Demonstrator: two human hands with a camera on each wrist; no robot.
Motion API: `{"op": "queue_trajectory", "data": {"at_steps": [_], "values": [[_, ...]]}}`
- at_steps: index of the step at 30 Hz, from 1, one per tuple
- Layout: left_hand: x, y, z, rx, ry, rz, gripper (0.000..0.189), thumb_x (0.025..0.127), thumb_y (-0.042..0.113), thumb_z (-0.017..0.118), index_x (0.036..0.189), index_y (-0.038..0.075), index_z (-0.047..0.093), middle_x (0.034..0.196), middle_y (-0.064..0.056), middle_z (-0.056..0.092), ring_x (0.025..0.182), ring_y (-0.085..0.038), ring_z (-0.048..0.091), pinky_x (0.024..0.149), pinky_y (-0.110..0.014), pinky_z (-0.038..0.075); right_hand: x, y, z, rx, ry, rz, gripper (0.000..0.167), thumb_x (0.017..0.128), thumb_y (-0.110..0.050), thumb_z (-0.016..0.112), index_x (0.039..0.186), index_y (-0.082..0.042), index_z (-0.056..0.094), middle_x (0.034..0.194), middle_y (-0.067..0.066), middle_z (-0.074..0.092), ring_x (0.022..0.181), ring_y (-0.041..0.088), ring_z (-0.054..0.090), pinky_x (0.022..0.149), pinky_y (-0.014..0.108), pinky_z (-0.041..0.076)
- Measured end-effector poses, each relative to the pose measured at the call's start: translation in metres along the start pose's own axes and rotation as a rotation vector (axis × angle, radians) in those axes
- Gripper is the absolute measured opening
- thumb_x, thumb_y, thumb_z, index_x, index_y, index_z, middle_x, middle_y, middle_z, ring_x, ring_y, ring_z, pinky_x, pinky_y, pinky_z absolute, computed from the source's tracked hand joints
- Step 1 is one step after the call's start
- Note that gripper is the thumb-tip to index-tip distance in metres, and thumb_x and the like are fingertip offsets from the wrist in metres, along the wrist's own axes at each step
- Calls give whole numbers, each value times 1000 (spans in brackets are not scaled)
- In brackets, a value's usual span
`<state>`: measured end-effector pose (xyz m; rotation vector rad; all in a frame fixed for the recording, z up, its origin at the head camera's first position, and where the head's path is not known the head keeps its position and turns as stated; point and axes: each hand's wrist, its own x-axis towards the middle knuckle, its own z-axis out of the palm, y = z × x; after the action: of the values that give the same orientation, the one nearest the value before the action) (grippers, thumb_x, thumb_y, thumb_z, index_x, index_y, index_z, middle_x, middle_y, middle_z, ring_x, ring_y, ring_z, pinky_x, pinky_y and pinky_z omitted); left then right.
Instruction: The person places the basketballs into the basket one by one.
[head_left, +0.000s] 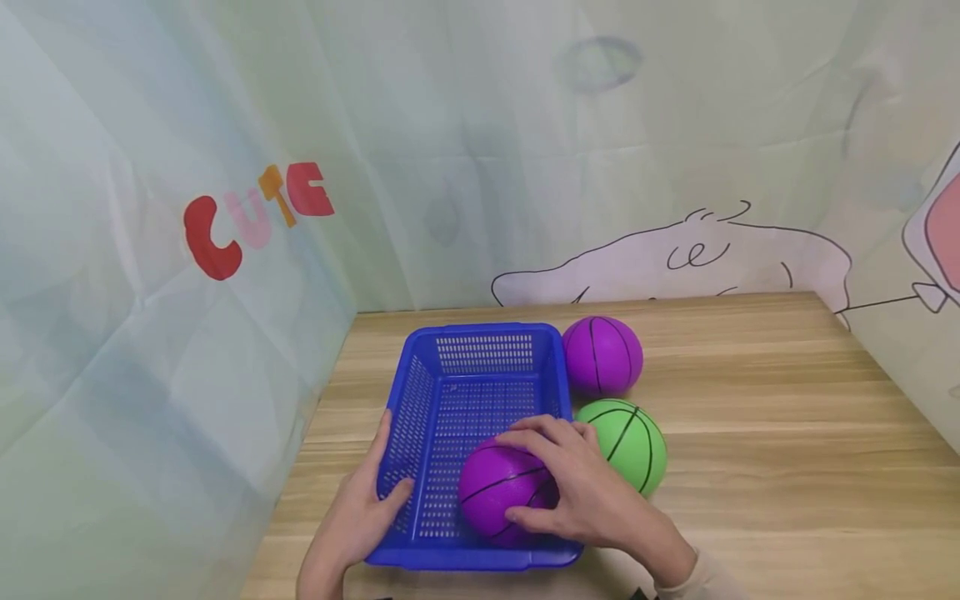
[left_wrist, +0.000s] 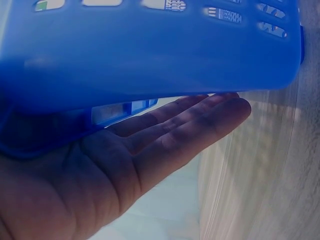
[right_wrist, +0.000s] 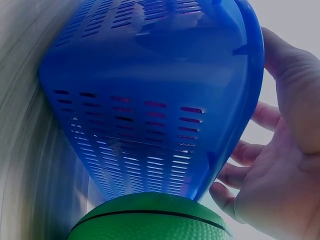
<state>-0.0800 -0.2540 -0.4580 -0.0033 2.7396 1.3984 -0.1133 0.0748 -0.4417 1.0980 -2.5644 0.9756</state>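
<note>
Blue basket, on bench: left wall pinched by left hand, thumb inside, fingers outside. Purple ball, in basket's near right corner: gripped by right hand. Green ball, second purple ball: beside basket's right wall.

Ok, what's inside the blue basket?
One purple ball at the near end, gripped by the right hand, which covers part of it. Beyond, basket floor shows; behind the ball it's hidden.
</note>
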Motion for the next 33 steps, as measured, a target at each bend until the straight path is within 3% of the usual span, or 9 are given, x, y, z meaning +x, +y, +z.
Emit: {"op": "queue_trajectory", "data": {"at_steps": [15,27,33], "values": [[0,-1,-1,-5,-6,-2,97,107,6,65,182,29,7,172,-30,42,120,-36,76,110,-66,57,0,-2,-8,4,24,13,80,81,-49,97,152,-32,64,151,-6,60,144,15,56,111,55,39],[1,-1,0,-7,-8,-12,98,107,6,65,182,29,7,172,-30,41,120,-36,76,110,-66,58,1,-6,-17,3,57,33,91,80,-44,98,160,-33,57,156,-5,58,144,19,58,112,61,41],[1,-1,0,-22,-11,-9,98,107,5,65,182,28,7,172,-30,41,118,-35,76,108,-65,59,2,-6,-22,44,67,49,104,81,-43,99,169,-30,45,167,1,47,154,25,50,118,66,40]]}}
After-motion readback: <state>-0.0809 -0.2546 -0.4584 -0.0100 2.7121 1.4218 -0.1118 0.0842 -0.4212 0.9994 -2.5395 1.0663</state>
